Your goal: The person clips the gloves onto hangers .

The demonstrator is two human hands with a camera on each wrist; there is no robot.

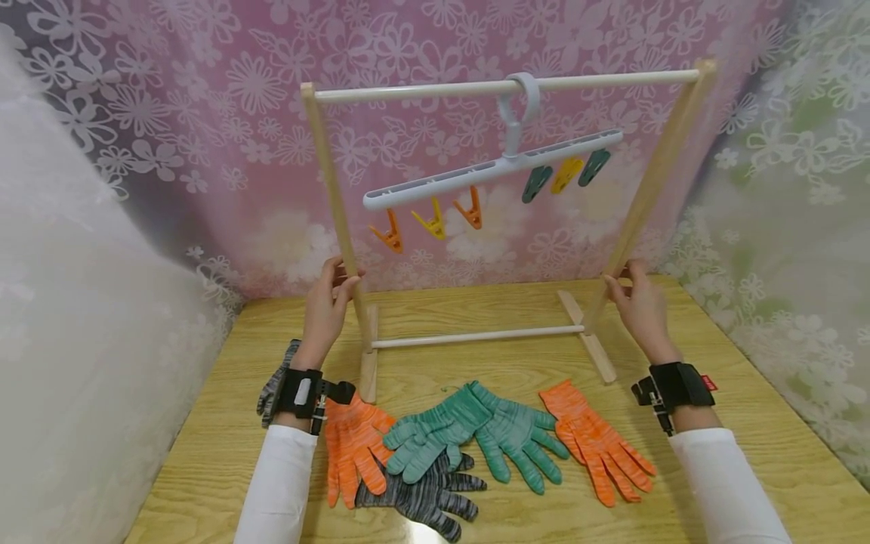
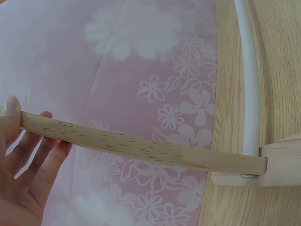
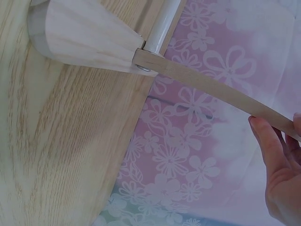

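A drying rack with wooden side posts stands on the table. My left hand pinches its left post between thumb and fingers, low down. On the other side my right hand holds the right post at about the same height. From the rack's white top bar hangs a pale blue clip hanger, slanting down to the left. Orange clips, yellow clips and dark green clips dangle from it with nothing in them. In the left wrist view, fingers reach behind the post.
In front of the rack lie several knitted gloves: an orange glove, overlapping green gloves, a grey glove partly beneath, and another orange glove. A grey glove lies beyond my left wrist. Flowered curtains surround the wooden table.
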